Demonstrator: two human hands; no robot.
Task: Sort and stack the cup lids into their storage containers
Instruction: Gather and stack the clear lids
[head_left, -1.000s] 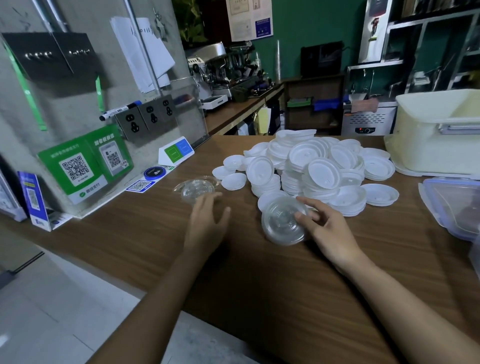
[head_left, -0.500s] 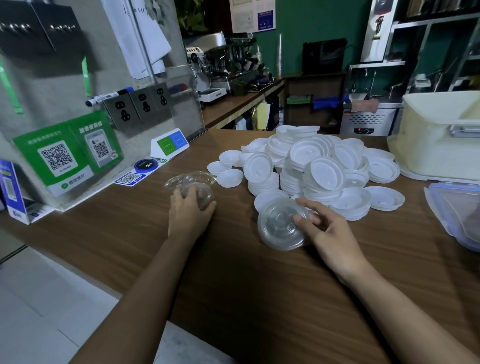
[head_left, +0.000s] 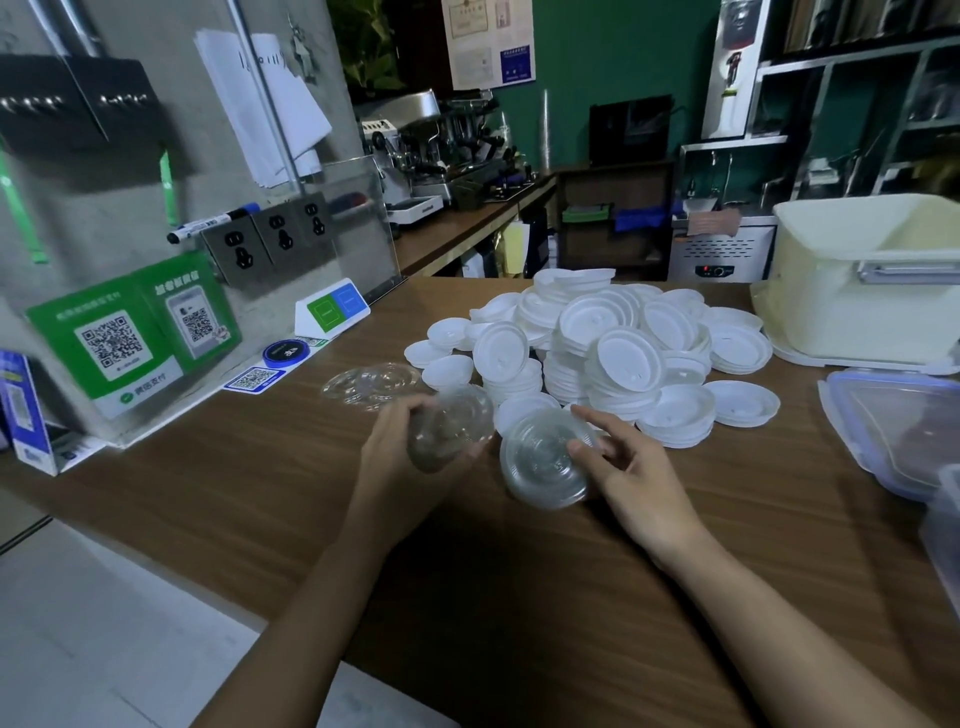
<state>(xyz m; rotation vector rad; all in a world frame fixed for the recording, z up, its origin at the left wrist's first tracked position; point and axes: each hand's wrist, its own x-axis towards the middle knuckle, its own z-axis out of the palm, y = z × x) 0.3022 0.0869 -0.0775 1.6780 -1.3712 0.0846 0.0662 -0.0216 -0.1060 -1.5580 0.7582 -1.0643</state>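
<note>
A big heap of white cup lids (head_left: 608, 353) lies on the wooden counter (head_left: 519, 597). My left hand (head_left: 395, 457) holds a clear plastic lid (head_left: 452, 426) lifted just above the counter, left of the heap. My right hand (head_left: 628, 473) grips a stack of clear lids (head_left: 540, 462) that rests on the counter in front of the heap. Two more clear lids (head_left: 371, 387) lie flat on the counter behind my left hand.
A cream storage bin (head_left: 867, 291) stands at the back right. A clear container lid with a blue rim (head_left: 898, 431) lies at the right edge. QR-code signs (head_left: 130, 338) and wall sockets (head_left: 270, 239) line the left wall. The counter's front edge runs diagonally below my arms.
My left hand reached to the clear lids at the left, picked one up and brought it right, close to the clear stack. My right hand stayed on the stack.
</note>
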